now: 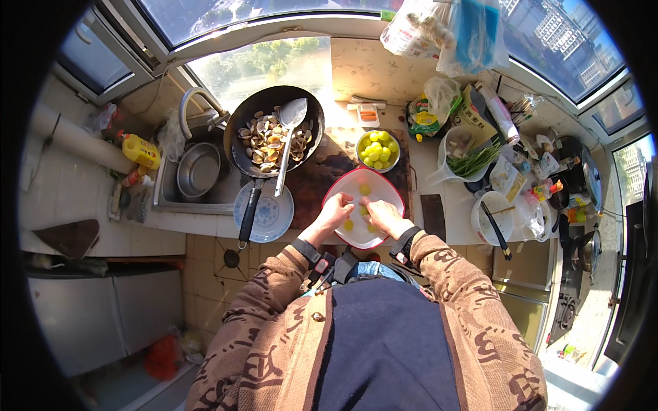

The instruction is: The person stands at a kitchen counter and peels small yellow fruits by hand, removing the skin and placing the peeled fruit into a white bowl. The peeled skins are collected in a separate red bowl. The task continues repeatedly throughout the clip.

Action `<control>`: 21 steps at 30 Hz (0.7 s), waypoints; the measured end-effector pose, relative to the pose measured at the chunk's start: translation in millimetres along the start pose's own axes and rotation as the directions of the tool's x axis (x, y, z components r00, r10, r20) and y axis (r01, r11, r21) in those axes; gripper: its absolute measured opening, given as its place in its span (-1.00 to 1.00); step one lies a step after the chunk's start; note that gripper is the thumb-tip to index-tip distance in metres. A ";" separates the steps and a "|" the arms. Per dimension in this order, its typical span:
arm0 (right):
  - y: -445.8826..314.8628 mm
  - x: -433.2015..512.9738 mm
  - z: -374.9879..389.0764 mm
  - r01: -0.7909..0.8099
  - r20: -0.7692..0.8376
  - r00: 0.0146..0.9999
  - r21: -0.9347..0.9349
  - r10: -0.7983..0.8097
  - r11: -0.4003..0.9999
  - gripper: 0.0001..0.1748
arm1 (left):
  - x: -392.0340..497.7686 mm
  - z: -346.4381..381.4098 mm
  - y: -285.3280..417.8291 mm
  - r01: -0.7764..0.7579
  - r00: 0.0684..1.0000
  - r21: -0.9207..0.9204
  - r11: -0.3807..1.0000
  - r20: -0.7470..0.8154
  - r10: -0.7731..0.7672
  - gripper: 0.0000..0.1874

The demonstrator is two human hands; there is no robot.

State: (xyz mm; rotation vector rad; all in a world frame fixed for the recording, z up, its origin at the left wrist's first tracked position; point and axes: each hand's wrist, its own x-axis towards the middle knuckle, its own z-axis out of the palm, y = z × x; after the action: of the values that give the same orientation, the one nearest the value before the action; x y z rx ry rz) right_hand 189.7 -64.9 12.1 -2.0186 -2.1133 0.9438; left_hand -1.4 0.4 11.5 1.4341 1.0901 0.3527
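Before me is a white bowl with a red rim point(339, 181), with several green grapes point(348, 225) spread over its bottom. My left hand point(335, 209) is over the bowl's left side, thumb and fingers brought together; whether something small is between them is hidden. My right hand point(384, 216) reaches over the right side, its fingertips close to a grape point(364, 189) and another just below them. I cannot tell whether it grips one. Just behind stands a metal bowl point(361, 158) heaped with green grapes point(379, 149).
A wok point(234, 118) of clams point(262, 141) with a metal spatula point(292, 115) stands left, its handle over a blue-patterned plate point(272, 210). Beyond is a sink point(163, 185). At right are a white colander point(437, 177) with green stalks point(473, 160) and a bowl point(483, 226) with chopsticks.
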 end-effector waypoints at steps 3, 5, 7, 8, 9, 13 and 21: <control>1.5 9.5 3.1 -0.025 -0.262 0.964 0.097 0.049 0.995 -0.54 | 3.1 1.7 -16.6 -0.167 0.986 0.211 0.963 0.053 0.159 -0.60; 1.3 11.1 3.3 -0.015 -0.215 0.976 0.106 0.038 0.994 -0.59 | 3.1 2.5 -25.5 -0.310 0.951 0.406 0.860 0.137 0.278 -0.60; 0.8 13.4 2.3 0.067 -0.109 0.993 0.161 -0.050 0.985 -0.61 | 3.2 5.6 -30.8 -0.345 0.938 0.500 0.794 0.213 0.274 -0.60; -0.2 13.8 2.8 0.091 -0.175 0.982 0.139 -0.066 0.986 -0.58 | 3.7 6.9 -32.2 -0.346 0.937 0.562 0.752 0.245 0.248 -0.61; 0.2 14.2 2.1 0.044 -0.184 0.982 0.403 0.034 0.914 -0.57 | 3.7 8.1 -33.2 -0.346 0.937 0.619 0.705 0.272 0.222 -0.62; 0.4 8.4 2.2 -0.136 0.097 0.978 0.968 0.185 0.210 -0.57 | 6.9 11.7 -31.9 -0.407 0.902 0.692 0.596 0.407 0.144 -0.74; 2.0 -7.1 -15.3 -0.125 -0.022 0.963 0.846 0.269 0.518 -0.58 | 11.5 21.8 -25.8 -0.305 0.950 0.629 0.715 0.144 0.278 -0.78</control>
State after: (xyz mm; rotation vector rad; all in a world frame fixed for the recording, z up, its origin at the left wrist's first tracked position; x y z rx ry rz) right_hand 199.3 -65.9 26.1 -1.6864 -0.9616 1.4162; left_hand 10.8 -8.8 -20.8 2.2444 0.9899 0.1649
